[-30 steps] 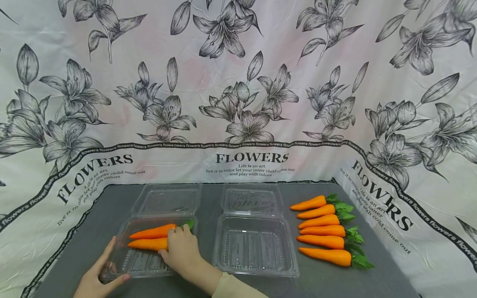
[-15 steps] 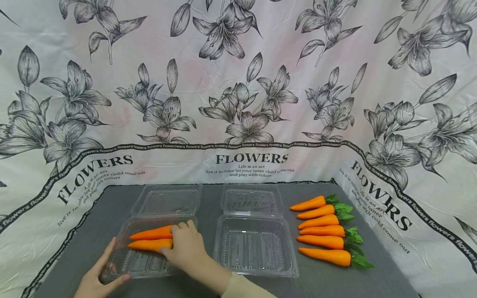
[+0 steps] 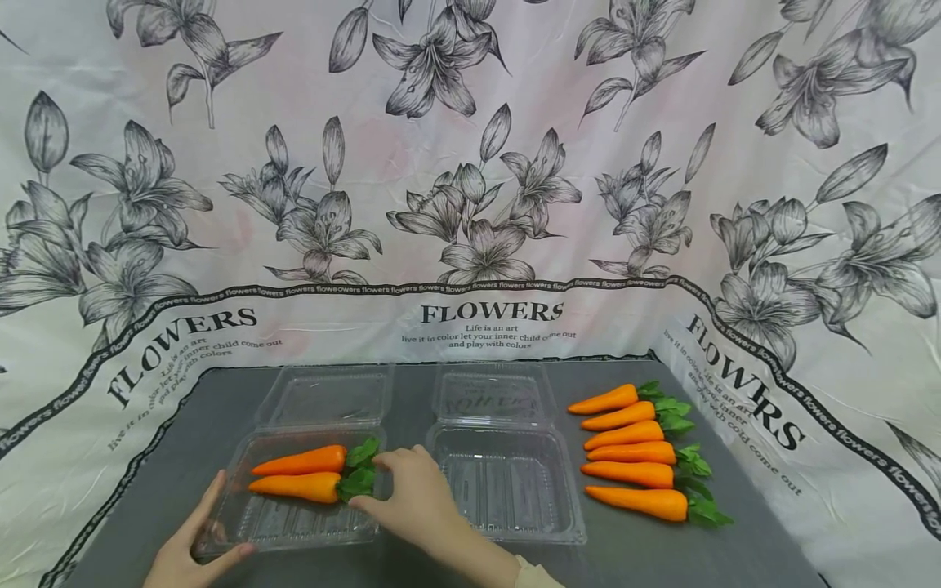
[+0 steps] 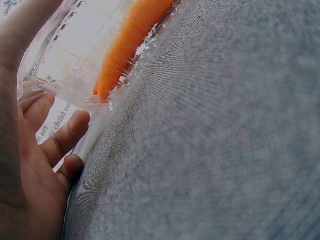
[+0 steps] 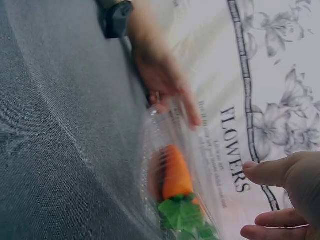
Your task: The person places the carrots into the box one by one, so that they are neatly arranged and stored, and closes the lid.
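Carrots (image 3: 297,488), two, lay in left box (image 3: 294,531); left hand (image 3: 185,545) spread at its corner, right hand (image 3: 415,494) spread beside the leaves (image 3: 359,482).

Head cam: softly, evenly lit, bit dim; tiny glints thrown by clear R container (image 3: 507,500); floral cloth (image 3: 470,147) stretched twd corners. L wrist cam: L container (image 4: 62,62) washed out by brightness, grey tabletop (image 4: 215,150) blurred. R wrist cam: carrot (image 5: 176,172) smeared by blur.

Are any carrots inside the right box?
No, the right box shows only bare plastic; two carrots lie in the left box.
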A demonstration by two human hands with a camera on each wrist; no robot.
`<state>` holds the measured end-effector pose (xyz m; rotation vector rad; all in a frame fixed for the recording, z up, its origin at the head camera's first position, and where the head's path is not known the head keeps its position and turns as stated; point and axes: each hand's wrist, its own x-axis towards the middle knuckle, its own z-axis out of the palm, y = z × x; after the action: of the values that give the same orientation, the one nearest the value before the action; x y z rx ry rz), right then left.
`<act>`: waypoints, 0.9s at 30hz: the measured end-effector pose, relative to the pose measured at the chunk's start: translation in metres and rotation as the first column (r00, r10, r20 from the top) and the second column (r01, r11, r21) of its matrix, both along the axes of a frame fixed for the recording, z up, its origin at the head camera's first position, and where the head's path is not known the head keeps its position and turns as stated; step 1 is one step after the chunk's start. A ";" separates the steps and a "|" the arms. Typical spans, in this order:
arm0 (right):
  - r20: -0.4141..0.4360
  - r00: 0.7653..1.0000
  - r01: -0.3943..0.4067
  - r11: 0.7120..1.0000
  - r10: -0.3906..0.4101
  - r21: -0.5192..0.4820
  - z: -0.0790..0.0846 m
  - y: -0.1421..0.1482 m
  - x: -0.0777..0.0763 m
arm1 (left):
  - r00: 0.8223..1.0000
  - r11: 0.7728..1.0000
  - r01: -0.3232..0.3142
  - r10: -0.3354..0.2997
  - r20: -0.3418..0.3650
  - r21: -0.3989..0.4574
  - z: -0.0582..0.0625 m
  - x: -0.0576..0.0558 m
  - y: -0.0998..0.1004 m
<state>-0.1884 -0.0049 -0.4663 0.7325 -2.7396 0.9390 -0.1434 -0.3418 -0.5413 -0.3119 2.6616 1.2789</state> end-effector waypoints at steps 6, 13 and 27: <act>0.040 0.999 0.003 0.997 0.000 -0.075 0.002 0.020 0.004 | 1.000 1.000 0.000 0.000 0.025 0.000 0.002 0.000 0.000; 0.043 0.996 -0.064 0.966 0.077 -0.250 0.000 0.043 0.005 | 0.999 1.000 -0.007 0.008 0.036 -0.010 0.004 -0.002 0.003; -0.028 0.998 -0.053 0.960 0.047 -0.275 0.001 0.095 0.009 | 0.998 1.000 -0.004 0.005 -0.064 0.027 -0.001 0.002 0.003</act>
<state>-0.1798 0.0902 -0.4658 0.7571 -2.5084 1.2821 -0.1409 -0.3384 -0.5422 -0.2780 2.6957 1.3464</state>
